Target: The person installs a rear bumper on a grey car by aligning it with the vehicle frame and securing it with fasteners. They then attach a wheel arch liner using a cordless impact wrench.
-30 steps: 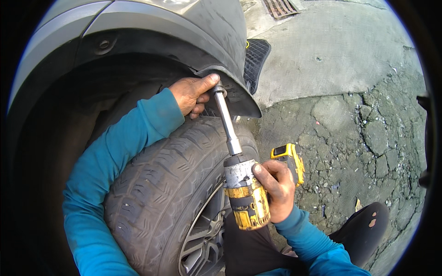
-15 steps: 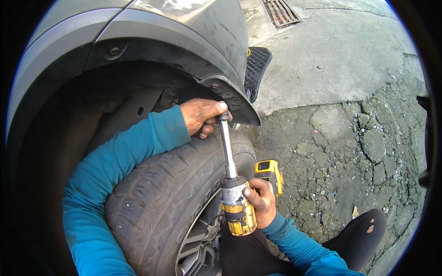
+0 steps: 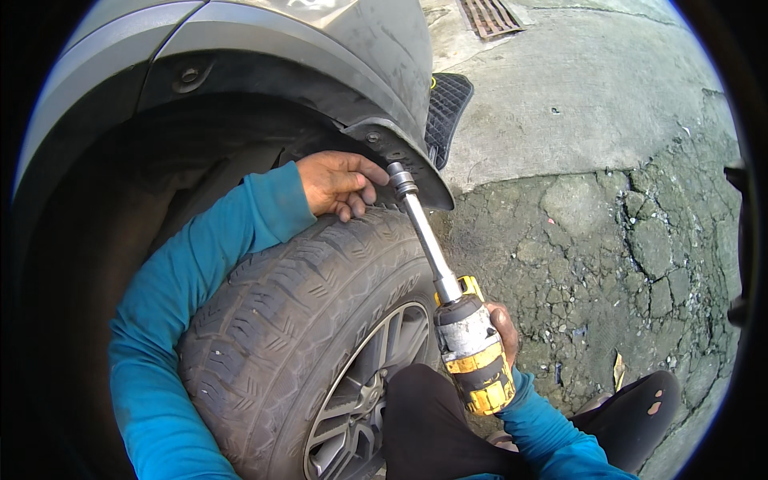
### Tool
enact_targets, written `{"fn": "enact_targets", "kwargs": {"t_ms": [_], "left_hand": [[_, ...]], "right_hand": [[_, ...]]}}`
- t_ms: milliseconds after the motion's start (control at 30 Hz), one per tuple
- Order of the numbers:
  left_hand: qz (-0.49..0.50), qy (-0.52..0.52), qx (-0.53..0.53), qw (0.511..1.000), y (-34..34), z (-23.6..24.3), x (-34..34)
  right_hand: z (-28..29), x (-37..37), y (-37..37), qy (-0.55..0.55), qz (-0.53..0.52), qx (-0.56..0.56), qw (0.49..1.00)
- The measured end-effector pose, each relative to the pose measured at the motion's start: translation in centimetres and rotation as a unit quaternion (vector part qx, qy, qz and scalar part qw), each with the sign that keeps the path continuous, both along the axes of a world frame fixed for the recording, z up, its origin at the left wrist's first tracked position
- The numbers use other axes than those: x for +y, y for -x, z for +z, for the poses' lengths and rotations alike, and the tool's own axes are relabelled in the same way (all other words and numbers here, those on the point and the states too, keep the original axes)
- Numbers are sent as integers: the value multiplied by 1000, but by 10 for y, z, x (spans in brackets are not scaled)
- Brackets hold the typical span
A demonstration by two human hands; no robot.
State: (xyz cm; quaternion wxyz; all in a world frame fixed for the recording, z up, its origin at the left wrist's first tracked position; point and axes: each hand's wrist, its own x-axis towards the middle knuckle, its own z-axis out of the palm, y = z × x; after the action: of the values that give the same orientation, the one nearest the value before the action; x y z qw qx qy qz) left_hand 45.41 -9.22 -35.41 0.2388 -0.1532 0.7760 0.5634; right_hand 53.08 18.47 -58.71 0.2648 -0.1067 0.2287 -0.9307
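Observation:
A yellow-and-black cordless impact wrench with a long chrome extension is gripped by my right hand, which is mostly hidden behind the tool body. A socket sits on the extension's tip, pointing up and left at the dark mud flap. Just left of that socket, my left hand has its index finger stretched out and the other fingers loosely bent; nothing shows in it. My left forearm reaches over the tire, under the fender edge.
The grey car's fender and dark wheel arch surround my left arm. Behind the flap, a black quilted mat lies on the concrete. A metal drain grate is at the top; cracked, broken ground spreads to the right.
My left fingers have come off the socket end and shifted slightly left. My right hand has moved the impact wrench to the right, tilting its extension further left.

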Motion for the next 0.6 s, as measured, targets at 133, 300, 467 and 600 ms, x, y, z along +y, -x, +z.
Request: {"fn": "enact_targets", "kwargs": {"t_ms": [133,300,467,600], "left_hand": [[24,-29,-2,999,0,1,3],[2,-33,68,997,-4,1,19],[23,-28,79,996,-3,-2,11],[-12,4,77,997,-3,5,13]], "right_hand": [[-17,-16,-1,-191,-270,295,897],[-12,-15,13,-255,-194,373,871],[22,-15,26,-243,-338,519,747],[42,-14,18,-296,-328,497,747]]}}
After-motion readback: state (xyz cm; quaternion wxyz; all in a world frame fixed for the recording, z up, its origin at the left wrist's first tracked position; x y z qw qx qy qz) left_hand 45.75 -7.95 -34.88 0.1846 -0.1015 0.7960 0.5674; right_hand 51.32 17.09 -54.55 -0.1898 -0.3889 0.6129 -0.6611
